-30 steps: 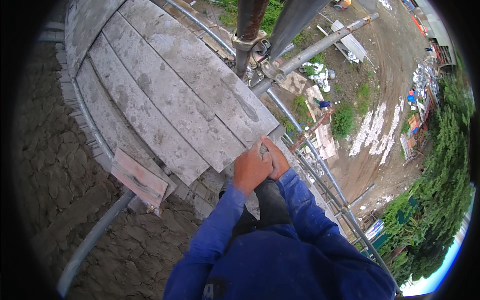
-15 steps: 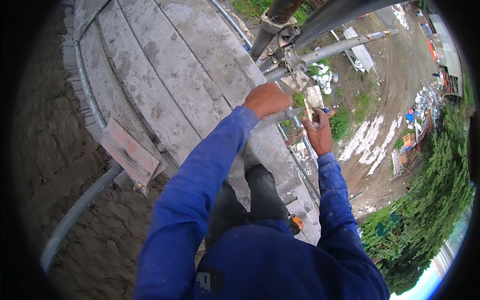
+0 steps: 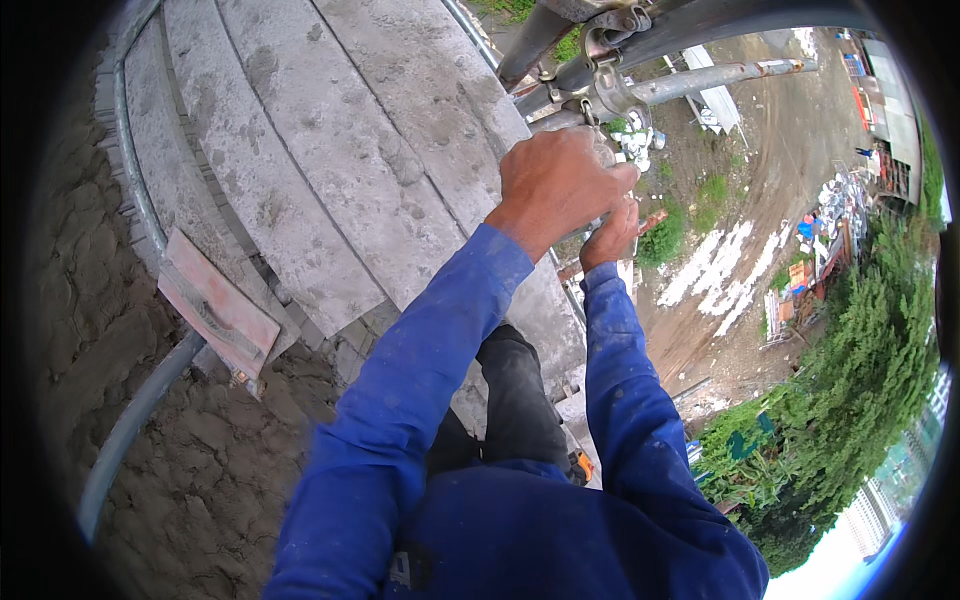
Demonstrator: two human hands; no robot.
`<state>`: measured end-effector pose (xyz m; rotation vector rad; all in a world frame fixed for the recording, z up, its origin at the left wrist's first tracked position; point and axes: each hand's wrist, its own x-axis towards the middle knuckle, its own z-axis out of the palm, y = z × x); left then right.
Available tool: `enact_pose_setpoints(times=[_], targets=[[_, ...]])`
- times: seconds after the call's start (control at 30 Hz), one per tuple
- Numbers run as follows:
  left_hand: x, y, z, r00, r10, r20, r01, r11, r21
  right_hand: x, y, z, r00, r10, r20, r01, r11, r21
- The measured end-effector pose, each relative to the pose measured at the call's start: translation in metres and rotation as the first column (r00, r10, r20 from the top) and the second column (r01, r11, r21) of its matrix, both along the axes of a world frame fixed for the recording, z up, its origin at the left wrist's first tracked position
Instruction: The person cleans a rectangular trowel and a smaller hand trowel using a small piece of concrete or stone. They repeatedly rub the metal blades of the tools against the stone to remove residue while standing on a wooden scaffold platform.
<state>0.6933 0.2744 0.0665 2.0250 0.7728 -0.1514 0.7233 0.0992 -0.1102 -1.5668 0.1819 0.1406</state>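
My left hand [image 3: 560,185] is closed in a fist beside the scaffold joint, above the platform's right edge. Its knuckles face up and hide whatever is in its grip. Just below and right of it, my right hand [image 3: 613,235] is closed too, its fingers close to the left hand's. What the right hand holds is covered. Left of my arms, a worn pinkish plastering float [image 3: 222,300] lies tilted across the edge of the planks, its handle side up and dusted with mortar.
Grey scaffold planks [image 3: 290,150] spread ahead of me. Metal scaffold tubes with clamps [image 3: 605,85] stand at upper right. A curved pipe [image 3: 140,420] runs along the rough mortar surface [image 3: 220,490] on the left. Far below at right are a dirt yard [image 3: 780,200] and trees [image 3: 850,350].
My left hand has come nearer and moved slightly right; my right hand has shifted left and up against it. The grey blade and pale flat piece seen between them are now hidden.
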Motion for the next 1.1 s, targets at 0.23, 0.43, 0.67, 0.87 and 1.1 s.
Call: enact_pose_setpoints(times=[0.23, 0.43, 0.67, 0.87, 1.1], targets=[[-0.008, -0.029, -0.037, 0.844, 0.189, 0.502, 0.121, 0.845, -0.521, 0.006, 0.006, -0.031, 0.999, -0.002, 0.043, 0.013, 0.966, -0.260], [-0.004, -0.018, -0.063, 0.861, 0.215, 0.461, 0.077, 0.841, -0.535, 0.005, 0.006, -0.032, 0.949, 0.198, 0.247, 0.029, 0.724, -0.690], [-0.004, -0.037, -0.063, 0.838, 0.198, 0.509, 0.106, 0.856, -0.506, 0.014, -0.013, -0.037, 0.941, 0.266, 0.211, -0.069, 0.759, -0.647], [-0.005, -0.033, -0.063, 0.826, 0.234, 0.513, 0.045, 0.880, -0.473, 0.013, -0.001, -0.033, 0.884, 0.417, 0.210, -0.143, 0.670, -0.729], [0.005, -0.026, -0.069, 0.819, 0.297, 0.492, -0.004, 0.859, -0.512, 0.037, 0.014, -0.032, 0.969, 0.005, -0.249, -0.033, 0.994, -0.107]])
